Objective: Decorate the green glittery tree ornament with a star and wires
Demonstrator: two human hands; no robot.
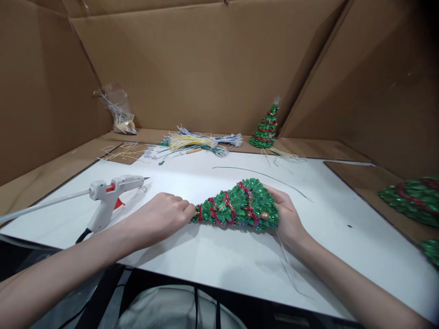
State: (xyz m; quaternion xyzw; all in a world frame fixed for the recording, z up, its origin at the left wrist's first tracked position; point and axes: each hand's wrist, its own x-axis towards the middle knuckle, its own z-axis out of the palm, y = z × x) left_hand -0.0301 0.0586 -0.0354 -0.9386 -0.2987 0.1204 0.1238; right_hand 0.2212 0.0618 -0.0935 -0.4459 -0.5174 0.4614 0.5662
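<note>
A: Status on the hands?
B: Left hand closed, fingers curled in tight around the narrow tip of a green, glittery, cone-shaped tree wound with red garland. Right hand cups the wide base. Some of its fingers sit behind the base, so can't tell their spacing.

A: Tree position?
B: On its side, tip to the left, base to the right, held between both hands over the near half of a flat white board. Can't tell if its underside touches the board. One gold bead near the base. Thin pale wire trails from the base area toward the near edge.

A: Left side?
B: White glue gun with red trigger, nozzle pointing right, long translucent glue stick out the back. It's beyond the left forearm.

A: Far side?
B: Thin dark wire, slightly curved, lying on the board past the tree. Behind that, a pile of yellow, white, green and blue wires, with a small wooden handle at its near side. Clear plastic bag in the far left corner. Upright green tree with red garland at back right, against brown cardboard walls.
</note>
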